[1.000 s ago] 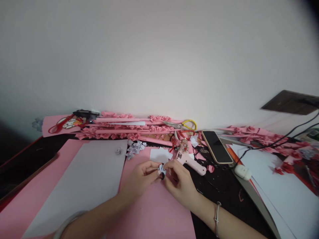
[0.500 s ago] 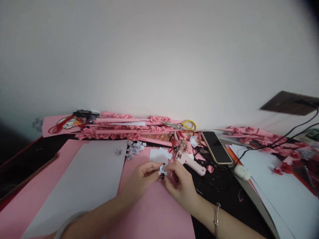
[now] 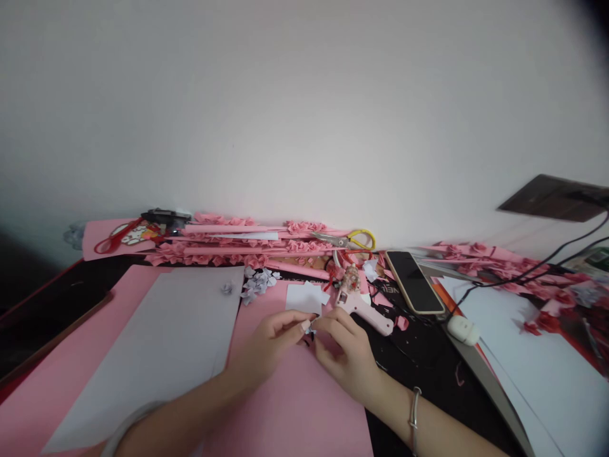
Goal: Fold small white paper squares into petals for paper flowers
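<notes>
Between the fingertips of both hands is a small white paper piece (image 3: pixel 310 327), mostly covered by the fingers. My left hand (image 3: pixel 280 336) pinches it from the left, thumb toward me. From the right, my right hand (image 3: pixel 345 346) has its fingers closed at the same piece. Both hands are over a pink paper sheet (image 3: pixel 295 406). Just beyond them lies a white paper piece (image 3: pixel 304 297) with a jagged edge. A cluster of small folded white paper flowers (image 3: pixel 258 283) rests to the upper left, and a single one (image 3: pixel 227 287) lies farther left on a white sheet (image 3: pixel 157 343).
A pale pink glue gun (image 3: pixel 364 308) lies right of my hands, near a phone (image 3: pixel 413 282) and a white earphone case (image 3: pixel 463 331). Yellow-handled scissors (image 3: pixel 359 240) and pink paper flower stems (image 3: pixel 247 244) line the wall. Black cables (image 3: pixel 511 279) run across the right side.
The white piece has turned between my fingers and shows less than before. My fingertips have drawn closer around it; the things on the table stay put.
</notes>
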A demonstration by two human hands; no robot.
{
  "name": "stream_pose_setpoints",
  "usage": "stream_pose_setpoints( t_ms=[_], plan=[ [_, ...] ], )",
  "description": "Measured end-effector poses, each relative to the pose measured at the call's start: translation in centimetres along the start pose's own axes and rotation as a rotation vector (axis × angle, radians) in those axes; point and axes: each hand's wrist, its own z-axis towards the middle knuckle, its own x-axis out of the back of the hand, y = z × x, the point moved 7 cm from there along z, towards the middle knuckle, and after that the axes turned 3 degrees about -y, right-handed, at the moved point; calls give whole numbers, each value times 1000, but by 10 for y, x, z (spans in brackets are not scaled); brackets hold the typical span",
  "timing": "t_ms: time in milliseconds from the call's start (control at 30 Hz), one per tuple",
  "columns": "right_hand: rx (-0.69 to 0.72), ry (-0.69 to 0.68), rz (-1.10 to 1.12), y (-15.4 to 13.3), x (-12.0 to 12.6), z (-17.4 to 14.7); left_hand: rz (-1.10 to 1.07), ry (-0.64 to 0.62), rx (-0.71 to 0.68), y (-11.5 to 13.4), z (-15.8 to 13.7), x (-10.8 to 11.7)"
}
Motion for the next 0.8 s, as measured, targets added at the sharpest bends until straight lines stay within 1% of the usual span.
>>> stream_pose_setpoints(
  t_ms=[133,300,433,567,667,800],
  plan=[
    [7,-20,-17,-2,-1,0,38,-3,8,-4,0,2],
    [-5,-39,-34,-1,-2,-1,55,-19,21,-3,1,0],
    [-23,-15,22,2,0,0,-25,-42,32,-4,3,-1],
    [0,11,77,2,2,2,-115,-78,45,-9,4,-2],
    [13,0,100,1,2,3,-89,-50,68,-11,4,2],
    [19,-49,109,0,0,4,-33,-7,92,-8,3,6]
  ],
)
